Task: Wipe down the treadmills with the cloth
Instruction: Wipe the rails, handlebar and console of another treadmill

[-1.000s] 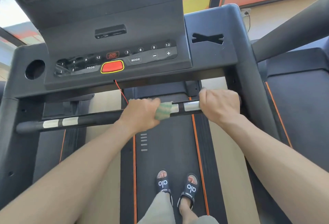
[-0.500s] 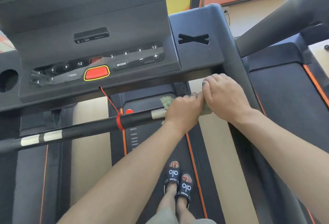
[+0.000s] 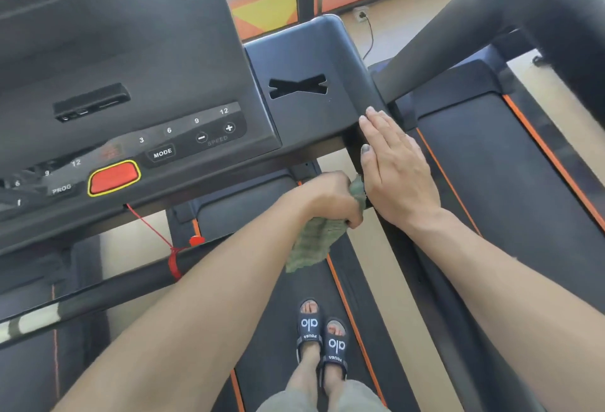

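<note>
Green cloth bunched in left hand, at right end of front bar. Right hand flat, fingers straight, on upright at 1 o'clock. Console, belt, neighbouring treadmill likely unwiped.

Single head-worn wide-angle view, looking forward and steeply down from close above the treadmill console; belt and the wearer's feet occupy the lower frame.
</note>
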`<state>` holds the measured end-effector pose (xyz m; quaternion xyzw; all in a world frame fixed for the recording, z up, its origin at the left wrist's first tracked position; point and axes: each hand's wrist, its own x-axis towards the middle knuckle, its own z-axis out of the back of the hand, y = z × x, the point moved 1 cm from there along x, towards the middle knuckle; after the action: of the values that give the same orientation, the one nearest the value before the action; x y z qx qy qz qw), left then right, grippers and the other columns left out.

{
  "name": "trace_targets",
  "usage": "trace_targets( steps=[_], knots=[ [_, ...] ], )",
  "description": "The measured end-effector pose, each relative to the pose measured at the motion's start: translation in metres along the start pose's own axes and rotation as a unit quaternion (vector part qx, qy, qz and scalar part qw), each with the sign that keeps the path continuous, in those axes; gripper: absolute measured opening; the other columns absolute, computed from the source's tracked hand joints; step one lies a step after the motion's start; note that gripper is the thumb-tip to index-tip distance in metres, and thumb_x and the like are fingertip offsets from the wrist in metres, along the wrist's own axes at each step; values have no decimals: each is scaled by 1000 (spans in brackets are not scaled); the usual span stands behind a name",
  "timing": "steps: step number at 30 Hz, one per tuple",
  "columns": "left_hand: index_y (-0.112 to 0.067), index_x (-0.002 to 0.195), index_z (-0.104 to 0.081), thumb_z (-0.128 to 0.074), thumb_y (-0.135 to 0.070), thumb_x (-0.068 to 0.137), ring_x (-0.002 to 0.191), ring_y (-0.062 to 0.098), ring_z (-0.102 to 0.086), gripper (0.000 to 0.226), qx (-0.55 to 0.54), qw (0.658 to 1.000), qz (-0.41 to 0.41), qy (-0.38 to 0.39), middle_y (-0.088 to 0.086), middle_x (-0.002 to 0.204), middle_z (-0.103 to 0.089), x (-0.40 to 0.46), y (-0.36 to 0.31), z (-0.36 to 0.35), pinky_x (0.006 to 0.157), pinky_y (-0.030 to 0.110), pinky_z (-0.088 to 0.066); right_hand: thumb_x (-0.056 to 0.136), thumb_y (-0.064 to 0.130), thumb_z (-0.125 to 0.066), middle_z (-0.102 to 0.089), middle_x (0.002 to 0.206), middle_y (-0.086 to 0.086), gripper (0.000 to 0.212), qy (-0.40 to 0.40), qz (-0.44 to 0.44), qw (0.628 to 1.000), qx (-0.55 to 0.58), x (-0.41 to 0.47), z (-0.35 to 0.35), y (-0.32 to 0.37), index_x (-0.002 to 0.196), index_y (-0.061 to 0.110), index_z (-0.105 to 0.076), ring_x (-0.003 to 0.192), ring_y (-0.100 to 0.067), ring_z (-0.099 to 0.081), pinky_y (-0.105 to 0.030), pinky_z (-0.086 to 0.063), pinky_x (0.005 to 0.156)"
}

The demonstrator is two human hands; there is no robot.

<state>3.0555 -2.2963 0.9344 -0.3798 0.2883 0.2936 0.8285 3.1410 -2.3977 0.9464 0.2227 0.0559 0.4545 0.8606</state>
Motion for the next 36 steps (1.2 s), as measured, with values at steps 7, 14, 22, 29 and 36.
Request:
trace_targets(
  steps=[7, 14, 22, 29, 36],
  knots=[
    [-17, 91, -63, -59, -16, 84, 68, 25, -70, 8, 205, 925, -60, -314, 3, 78, -68, 0, -22, -45, 54, 27, -44, 101, 29, -25, -25, 161, 11, 53, -6, -14, 999, 34, 1, -2, 0, 152, 23, -37, 149, -3, -14, -41, -18, 121],
    [1, 131, -56, -74, -37, 81, 79, 25, -64, 66, 301, 868, -141, -370, 15, 105, -65, -1, -4, -54, 63, 35, -54, 98, 31, -20, -28, 161, 6, 58, -4, -5, 998, 61, 1, -1, -6, 152, 19, -38, 149, -6, -18, -41, -19, 121],
    [-6, 118, -47, -61, -61, 75, 105, 35, -43, 72, 173, 867, -171, -435, 16, 122, -45, -48, 49, -48, 87, 46, -40, 106, 37, -22, -44, 152, 4, 49, 53, -197, 952, 229, -48, 30, -44, 151, 24, -38, 142, -15, -36, -31, -25, 116],
    [-3, 100, -52, -74, -32, 78, 82, 31, -43, 43, 283, 853, -186, -397, 13, 100, -50, -47, 52, -53, 67, 43, -42, 104, 36, -14, -66, 103, -15, 45, 83, -266, 950, 144, -66, 32, -41, 125, 25, -53, 101, -40, -54, -42, -33, 82],
    [-7, 86, -55, -38, -48, 98, 62, 25, -54, 46, 350, 834, -202, -375, 8, 76, -53, -35, 39, -46, 47, 32, -38, 103, 36, -15, -65, 85, -15, 36, 61, -239, 963, 109, -63, 28, -41, 100, 23, -48, 82, -41, -55, -47, -45, 80]
  ],
)
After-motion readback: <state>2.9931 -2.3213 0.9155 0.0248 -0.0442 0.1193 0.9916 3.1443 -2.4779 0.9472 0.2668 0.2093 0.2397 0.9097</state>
